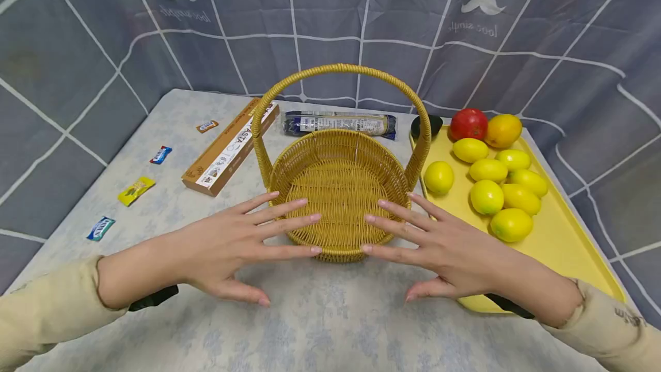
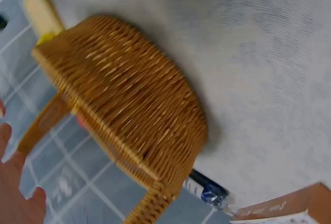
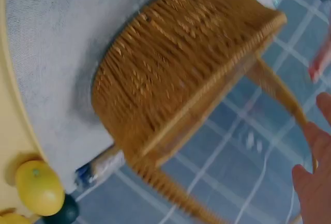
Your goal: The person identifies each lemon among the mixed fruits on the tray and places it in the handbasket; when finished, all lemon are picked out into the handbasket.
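Table (image 1: 320,314): basket (image 1: 341,188) btwn open L hand (image 1: 232,251) & R hand (image 1: 454,251).

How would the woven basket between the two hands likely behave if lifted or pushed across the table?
The basket looks like tightly woven wicker, so it is probably stiff and holds its shape. It is empty, so likely light and easy to slide on the table. Its wide round base suggests it will not tip easily, though lifting by the tall arched handle may let it swing.
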Demonstrator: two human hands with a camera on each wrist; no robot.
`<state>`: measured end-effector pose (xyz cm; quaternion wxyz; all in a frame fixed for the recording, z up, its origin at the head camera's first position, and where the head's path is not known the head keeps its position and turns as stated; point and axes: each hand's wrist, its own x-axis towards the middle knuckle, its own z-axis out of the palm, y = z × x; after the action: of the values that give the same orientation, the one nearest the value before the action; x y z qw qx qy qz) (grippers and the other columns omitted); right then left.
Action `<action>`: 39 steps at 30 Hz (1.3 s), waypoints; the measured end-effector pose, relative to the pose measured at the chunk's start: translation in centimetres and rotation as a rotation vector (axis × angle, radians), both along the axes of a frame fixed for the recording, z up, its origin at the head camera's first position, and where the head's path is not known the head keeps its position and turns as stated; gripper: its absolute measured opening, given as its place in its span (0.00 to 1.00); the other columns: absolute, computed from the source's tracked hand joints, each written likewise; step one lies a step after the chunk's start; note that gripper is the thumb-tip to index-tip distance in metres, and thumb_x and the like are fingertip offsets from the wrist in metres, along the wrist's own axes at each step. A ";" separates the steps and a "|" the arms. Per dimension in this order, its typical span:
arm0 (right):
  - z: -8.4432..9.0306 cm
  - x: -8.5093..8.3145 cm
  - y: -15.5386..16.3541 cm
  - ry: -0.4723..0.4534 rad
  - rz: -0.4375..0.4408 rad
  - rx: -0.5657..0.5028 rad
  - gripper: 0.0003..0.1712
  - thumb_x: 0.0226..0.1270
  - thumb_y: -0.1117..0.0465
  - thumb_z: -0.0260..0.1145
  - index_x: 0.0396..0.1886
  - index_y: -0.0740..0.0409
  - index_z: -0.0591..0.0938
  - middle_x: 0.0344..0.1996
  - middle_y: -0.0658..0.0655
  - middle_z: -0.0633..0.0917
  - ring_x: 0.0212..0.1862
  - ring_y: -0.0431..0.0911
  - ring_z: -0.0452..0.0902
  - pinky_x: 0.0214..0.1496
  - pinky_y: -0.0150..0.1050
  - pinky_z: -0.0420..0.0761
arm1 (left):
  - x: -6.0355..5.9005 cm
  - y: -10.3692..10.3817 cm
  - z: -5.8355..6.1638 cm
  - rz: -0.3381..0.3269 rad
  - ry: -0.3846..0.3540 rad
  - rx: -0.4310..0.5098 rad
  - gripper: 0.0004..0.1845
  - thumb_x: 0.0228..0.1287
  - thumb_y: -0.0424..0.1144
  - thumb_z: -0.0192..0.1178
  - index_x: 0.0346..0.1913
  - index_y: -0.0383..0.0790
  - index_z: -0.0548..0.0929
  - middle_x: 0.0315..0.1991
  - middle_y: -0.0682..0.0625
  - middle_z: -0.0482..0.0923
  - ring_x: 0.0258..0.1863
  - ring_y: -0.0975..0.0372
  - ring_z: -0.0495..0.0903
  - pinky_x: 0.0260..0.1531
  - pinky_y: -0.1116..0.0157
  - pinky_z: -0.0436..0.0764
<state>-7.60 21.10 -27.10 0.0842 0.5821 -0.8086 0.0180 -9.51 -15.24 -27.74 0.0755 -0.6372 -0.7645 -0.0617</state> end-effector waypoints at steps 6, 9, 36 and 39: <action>-0.9 -0.2 6.6 0.028 -0.363 -0.372 0.31 0.72 0.42 0.50 0.65 0.56 0.72 0.64 0.55 0.69 0.65 0.51 0.60 0.69 0.42 0.53 | 0.3 -1.8 -1.9 0.255 0.017 0.329 0.28 0.71 0.56 0.43 0.66 0.44 0.69 0.68 0.41 0.57 0.65 0.46 0.57 0.62 0.47 0.56; -2.7 -0.4 11.6 -0.076 -0.632 -0.566 0.22 0.70 0.54 0.59 0.59 0.60 0.77 0.59 0.44 0.73 0.63 0.39 0.62 0.64 0.27 0.55 | 0.5 -2.8 -3.1 0.449 -0.059 0.487 0.29 0.69 0.58 0.46 0.65 0.43 0.71 0.64 0.41 0.64 0.61 0.47 0.63 0.54 0.46 0.65; -3.2 -0.1 9.8 -0.882 -0.488 -0.524 0.33 0.59 0.76 0.63 0.64 0.57 0.67 0.55 0.52 0.73 0.52 0.41 0.68 0.50 0.28 0.69 | -3.2 -0.7 -9.4 0.608 -1.006 0.755 0.32 0.62 0.34 0.62 0.69 0.42 0.65 0.69 0.44 0.56 0.65 0.50 0.59 0.61 0.53 0.63; -2.6 -2.0 4.7 -0.923 -0.361 -0.520 0.33 0.59 0.72 0.66 0.64 0.56 0.68 0.56 0.53 0.73 0.52 0.45 0.69 0.51 0.33 0.72 | -3.3 -0.7 -9.7 0.607 -1.012 0.773 0.32 0.62 0.34 0.62 0.69 0.42 0.65 0.69 0.46 0.56 0.65 0.50 0.59 0.61 0.53 0.63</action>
<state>-9.60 25.79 -29.74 -0.1361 0.3260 -0.8175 0.4549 -12.78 -15.98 -37.44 -0.0546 -0.2163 -0.7731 -0.5938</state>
